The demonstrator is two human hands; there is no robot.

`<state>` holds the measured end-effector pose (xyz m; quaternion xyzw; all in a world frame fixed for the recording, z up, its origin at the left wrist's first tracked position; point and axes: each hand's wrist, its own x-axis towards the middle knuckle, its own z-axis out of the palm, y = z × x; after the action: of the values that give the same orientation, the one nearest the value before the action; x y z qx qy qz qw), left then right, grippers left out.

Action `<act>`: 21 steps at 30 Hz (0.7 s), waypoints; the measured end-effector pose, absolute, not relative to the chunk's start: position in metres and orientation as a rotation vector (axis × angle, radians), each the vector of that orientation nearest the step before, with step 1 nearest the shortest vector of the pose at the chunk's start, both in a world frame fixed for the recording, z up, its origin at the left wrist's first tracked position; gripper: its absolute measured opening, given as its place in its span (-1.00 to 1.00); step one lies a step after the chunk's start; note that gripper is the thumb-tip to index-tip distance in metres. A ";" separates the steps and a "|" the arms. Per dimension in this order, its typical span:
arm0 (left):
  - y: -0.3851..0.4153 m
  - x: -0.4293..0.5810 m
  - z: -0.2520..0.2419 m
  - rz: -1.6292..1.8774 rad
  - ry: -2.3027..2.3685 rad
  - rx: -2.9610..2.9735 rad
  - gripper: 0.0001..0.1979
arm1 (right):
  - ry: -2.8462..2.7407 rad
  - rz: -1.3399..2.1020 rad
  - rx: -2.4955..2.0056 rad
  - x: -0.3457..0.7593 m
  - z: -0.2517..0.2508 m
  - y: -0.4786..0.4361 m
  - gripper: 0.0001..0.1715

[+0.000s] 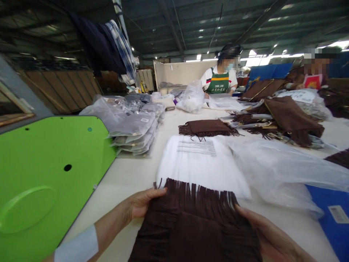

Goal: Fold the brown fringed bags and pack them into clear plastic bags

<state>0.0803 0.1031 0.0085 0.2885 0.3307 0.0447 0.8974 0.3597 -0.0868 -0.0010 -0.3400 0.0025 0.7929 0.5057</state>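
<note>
A dark brown fringed piece, flat like a suede bag (197, 233), is held up close in front of me. My left hand (144, 202) grips its left edge, thumb on top of the fringe. On the opposite edge, my right hand (263, 229) has its thumb along the fringe, with the other fingers hidden behind the piece. Just beyond lies a stack of white sheets (201, 167) with thin dark printed lines. Behind that stack, another brown fringed piece (208, 127) lies flat on the table (122, 178).
A green panel (79, 153) stands at left, beside stacked plastic-bagged goods (133, 127). Clear plastic bags (283, 171) and a blue item with a label (327, 214) lie at right. More brown bags (294, 116) are piled farther back. Two co-workers (220, 80) are across the table.
</note>
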 end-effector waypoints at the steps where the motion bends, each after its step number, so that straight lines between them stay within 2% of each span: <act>1: 0.106 0.083 0.008 0.065 0.673 0.601 -0.61 | 0.021 1.905 -0.831 0.359 -0.001 -0.084 -0.73; 5: 0.119 0.095 0.005 -0.087 0.593 0.604 -0.59 | 0.001 1.949 -0.863 0.356 0.002 -0.074 -0.70; 9: 0.128 0.113 -0.001 -0.174 0.452 0.625 -0.59 | -0.204 1.969 -0.991 0.355 0.004 -0.061 -0.57; 12: 0.132 0.125 -0.004 -0.238 0.389 0.629 -0.51 | -0.372 1.886 -1.205 0.360 -0.001 -0.051 -0.49; 16: 0.135 0.132 -0.004 -0.298 0.357 0.622 -0.42 | -0.434 1.849 -1.274 0.364 -0.019 -0.042 -0.41; 21: 0.136 0.133 -0.003 -0.297 0.358 0.674 -0.37 | -0.462 1.793 -1.228 0.358 -0.023 -0.037 -0.41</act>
<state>0.1330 0.1360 -0.0034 0.3276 0.1742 -0.1446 0.9173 0.3576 -0.0370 -0.0228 -0.4951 -0.1865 0.7233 0.4438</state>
